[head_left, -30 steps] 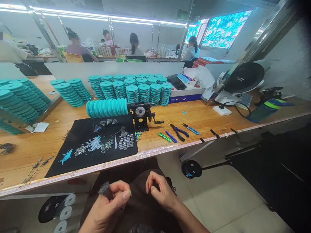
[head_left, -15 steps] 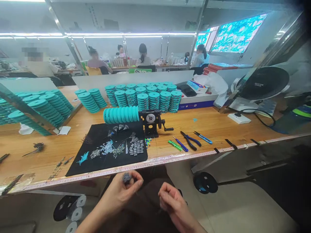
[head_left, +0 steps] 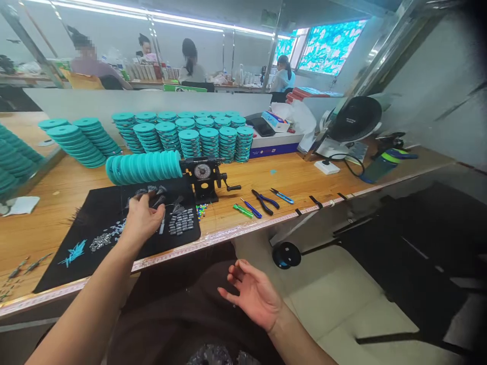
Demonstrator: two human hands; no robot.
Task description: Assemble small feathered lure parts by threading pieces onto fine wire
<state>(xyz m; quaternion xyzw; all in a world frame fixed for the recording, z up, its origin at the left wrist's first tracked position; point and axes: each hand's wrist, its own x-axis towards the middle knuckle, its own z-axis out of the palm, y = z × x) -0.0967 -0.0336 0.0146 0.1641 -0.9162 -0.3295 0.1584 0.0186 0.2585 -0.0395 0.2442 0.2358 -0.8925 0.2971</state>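
My left hand point(head_left: 142, 218) reaches over the black mat point(head_left: 182, 241), thumb and fingers apart. Its fingertips are beside small bundles of fine grey wire-like strands point(head_left: 158, 190); whether they touch one is unclear. Just right of it lie a small pale pointed tool point(head_left: 162, 223) and rows of grey cylindrical pieces point(head_left: 181, 222). Below its wrist side are clear bluish bits point(head_left: 117, 230), silvery small parts point(head_left: 100, 242) and light-blue sticks point(head_left: 74, 253). My right hand point(head_left: 254, 296) hovers above my lap, palm turned up, fingers loosely bent and apart, holding nothing.
A black hand-cranked winder point(head_left: 205, 177) carries a row of teal spools point(head_left: 144, 167). More teal spools point(head_left: 190, 139) stand stacked behind. Pliers point(head_left: 265, 202), a green-handled tool point(head_left: 242, 211) and blue snips point(head_left: 282, 196) lie to the right. Dark shiny material point(head_left: 209, 355) rests on my lap.
My left hand has gone from above my lap to the mat; the dark grey bundle it held no longer shows clearly. My right hand has unfolded its fingers. The view has swung right.
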